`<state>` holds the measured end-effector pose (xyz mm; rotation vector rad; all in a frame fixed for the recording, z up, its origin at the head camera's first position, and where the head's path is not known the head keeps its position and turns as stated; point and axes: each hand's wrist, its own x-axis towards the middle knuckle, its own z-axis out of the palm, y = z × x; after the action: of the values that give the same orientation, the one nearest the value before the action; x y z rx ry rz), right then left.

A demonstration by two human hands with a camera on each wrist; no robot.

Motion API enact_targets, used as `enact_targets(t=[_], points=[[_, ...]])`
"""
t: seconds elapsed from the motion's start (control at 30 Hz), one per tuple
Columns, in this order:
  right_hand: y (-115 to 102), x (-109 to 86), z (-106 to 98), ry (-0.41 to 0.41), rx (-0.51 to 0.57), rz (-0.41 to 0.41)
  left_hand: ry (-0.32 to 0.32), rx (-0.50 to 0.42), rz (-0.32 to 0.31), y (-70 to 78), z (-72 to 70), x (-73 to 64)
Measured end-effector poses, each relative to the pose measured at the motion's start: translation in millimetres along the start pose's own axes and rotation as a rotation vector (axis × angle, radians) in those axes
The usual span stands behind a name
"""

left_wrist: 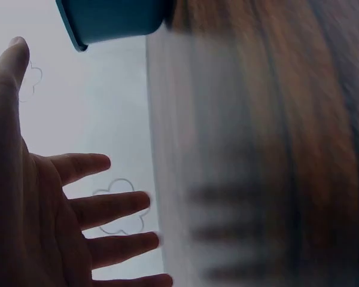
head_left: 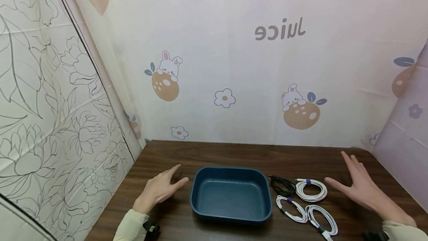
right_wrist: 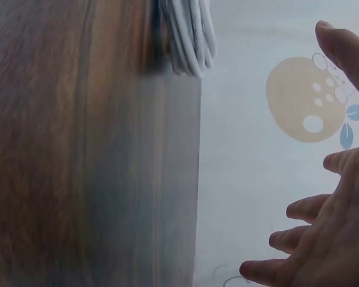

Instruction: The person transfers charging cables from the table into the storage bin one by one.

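Flanking blue tray [head_left: 231, 198]: left hand [head_left: 161, 187], right hand [head_left: 361, 187], splayed, empty.
Cables [head_left: 310, 198], tray's three o'clock: coiled, three white, one black.

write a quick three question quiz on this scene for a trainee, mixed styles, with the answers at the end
1. How many coiled cables lie on the table?

2. In the head view, where do the cables lie relative to the bin?
a) left of it
b) right of it
c) inside it

3. True or false: the left hand and the right hand each grip a cable.

Key:
1. Four: three white and one black.
2. b
3. False; both hands are open and hold nothing.
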<state>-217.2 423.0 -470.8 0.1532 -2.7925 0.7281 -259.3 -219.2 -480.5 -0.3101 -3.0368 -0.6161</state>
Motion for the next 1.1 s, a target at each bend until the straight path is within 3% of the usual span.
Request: enact_targets(t=[0.2,0.4,0.5,0.77,1.1], points=[[-6.0,4.3,-2.0,-0.041,-0.004,0.034,-0.014,-0.019,-0.013,8.4,-4.2,-0.7],[-11.5,6.9,-1.4,-0.074,0.012,0.047,-0.074,-0.090,-0.017,18.8,-7.7,-1.9],[-14.0,8.0,-0.4,-0.086,0.027,0.052,-0.095,-0.158,-0.012,21.8,-8.7,-1.6],[-17.8,6.5,9.1,-0.094,0.055,0.044,-0.209,-0.445,-0.011,23.9,-9.7,3.3],[-17.2,6.2,11.9,-0.111,0.065,0.056,-0.267,-0.567,-0.007,22.2,-6.6,7.0]])
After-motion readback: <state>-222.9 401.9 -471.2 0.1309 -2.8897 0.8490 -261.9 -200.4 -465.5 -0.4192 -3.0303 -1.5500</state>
